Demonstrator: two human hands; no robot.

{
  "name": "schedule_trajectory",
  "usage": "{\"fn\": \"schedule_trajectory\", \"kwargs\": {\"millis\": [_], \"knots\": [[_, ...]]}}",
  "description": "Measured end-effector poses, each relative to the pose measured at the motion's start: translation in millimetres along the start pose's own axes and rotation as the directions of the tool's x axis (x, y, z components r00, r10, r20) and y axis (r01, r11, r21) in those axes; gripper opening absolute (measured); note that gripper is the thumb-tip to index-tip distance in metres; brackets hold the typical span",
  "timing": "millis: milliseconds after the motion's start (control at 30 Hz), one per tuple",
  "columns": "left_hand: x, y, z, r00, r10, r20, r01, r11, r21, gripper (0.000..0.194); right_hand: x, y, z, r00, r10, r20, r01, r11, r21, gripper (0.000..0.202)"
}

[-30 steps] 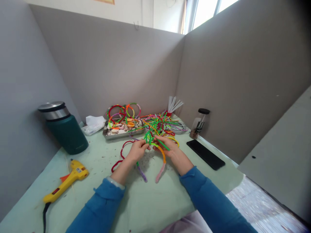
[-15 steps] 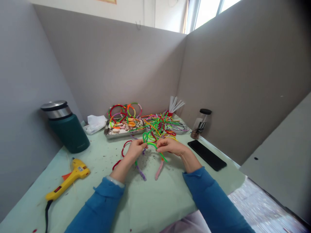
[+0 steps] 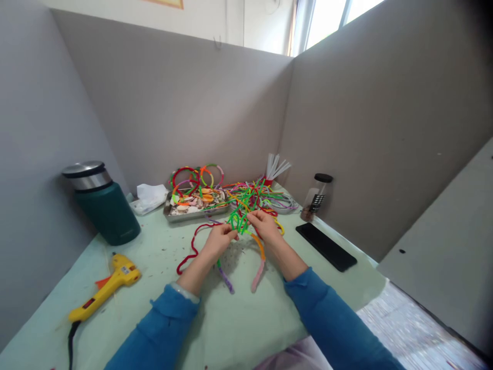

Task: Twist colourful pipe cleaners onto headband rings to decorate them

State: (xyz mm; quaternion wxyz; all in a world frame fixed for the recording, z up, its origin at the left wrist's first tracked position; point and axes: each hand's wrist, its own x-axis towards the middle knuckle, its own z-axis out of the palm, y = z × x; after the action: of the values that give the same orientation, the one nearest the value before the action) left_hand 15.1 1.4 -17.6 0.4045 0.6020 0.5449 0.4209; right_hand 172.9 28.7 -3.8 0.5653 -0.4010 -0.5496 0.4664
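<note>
My left hand (image 3: 220,241) is closed in a pinch at the base of a looped green pipe cleaner (image 3: 235,221). Close by, my right hand (image 3: 265,226) has thumb and fingers pressed together on another part of it, at the upper right. Below both hands hang the two ends of a curved band wrapped in coloured pipe cleaner (image 3: 259,252), orange and pink on the right, green and purple on the left. Its upper middle is hidden by my fingers and the green loops. A red pipe cleaner (image 3: 194,241) lies bent on the table beside my left hand.
Behind my hands are a metal tray (image 3: 181,218) of shells and a heap of pipe cleaners (image 3: 256,195). Wrapped hoops (image 3: 186,172) stand at the tray's back. A yellow glue gun (image 3: 103,290) and green flask (image 3: 110,213) are left; a black phone (image 3: 326,246) and jar (image 3: 314,200) are right.
My right hand has moved up and inward, bringing the green pipe cleaner's free part from lower right to upright beside the loop. My left hand keeps its pinch, slightly lower.
</note>
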Motion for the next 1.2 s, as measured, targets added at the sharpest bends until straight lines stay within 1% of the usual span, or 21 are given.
{"fn": "schedule_trajectory", "kwargs": {"millis": [67, 200, 500, 700, 767, 867, 933, 967, 1100, 1200], "knots": [[0.3, -0.6, 1.9, 1.000, -0.007, -0.007, 0.007, 1.000, 0.020, 0.019, -0.9, -0.8, 2.0, 0.999, -0.039, -0.037, 0.038, 0.999, -0.019, 0.021], [-0.1, -0.6, 3.4, 1.000, -0.001, -0.031, 0.002, 1.000, 0.024, 0.019, -0.8, 1.2, 4.9, 0.994, -0.063, -0.085, 0.059, 0.997, -0.040, 0.021], [-1.7, 1.7, 2.9, 1.000, -0.005, -0.010, 0.005, 1.000, -0.002, 0.020, 0.0, 4.3, 5.6, 0.994, -0.062, -0.085, 0.055, 0.994, -0.090, 0.023], [-1.4, 1.7, 2.8, 1.000, 0.003, -0.010, -0.003, 1.000, -0.023, 0.021, -0.9, 3.3, 4.0, 0.989, -0.113, -0.098, 0.100, 0.987, -0.128, 0.022], [-2.2, 4.6, 2.4, 1.000, -0.027, 0.001, 0.027, 0.997, -0.075, 0.024, -0.9, 3.5, 3.3, 0.986, -0.130, -0.106, 0.113, 0.982, -0.152, 0.022], [-3.9, 9.3, 1.3, 0.994, -0.103, 0.036, 0.108, 0.978, -0.180, 0.032, -0.4, 4.3, 2.6, 0.985, -0.136, -0.107, 0.117, 0.980, -0.164, 0.022], [-4.7, 10.4, 0.7, 0.992, -0.118, 0.052, 0.126, 0.971, -0.203, 0.034, -0.1, 4.9, 2.7, 0.986, -0.134, -0.096, 0.118, 0.981, -0.157, 0.022], [-4.8, 10.0, 0.6, 0.994, -0.101, 0.047, 0.108, 0.977, -0.186, 0.032, 0.1, 5.2, 2.8, 0.987, -0.134, -0.087, 0.120, 0.982, -0.149, 0.022], [-2.6, 4.1, 1.6, 0.999, 0.037, 0.017, -0.037, 0.999, -0.026, 0.027, 0.2, 5.8, 3.6, 0.989, -0.133, -0.067, 0.125, 0.985, -0.117, 0.022], [0.4, -0.8, 3.1, 0.996, 0.084, 0.025, -0.085, 0.995, 0.042, 0.026, 0.5, 6.1, 3.5, 0.989, -0.132, -0.066, 0.123, 0.985, -0.120, 0.022]]}}
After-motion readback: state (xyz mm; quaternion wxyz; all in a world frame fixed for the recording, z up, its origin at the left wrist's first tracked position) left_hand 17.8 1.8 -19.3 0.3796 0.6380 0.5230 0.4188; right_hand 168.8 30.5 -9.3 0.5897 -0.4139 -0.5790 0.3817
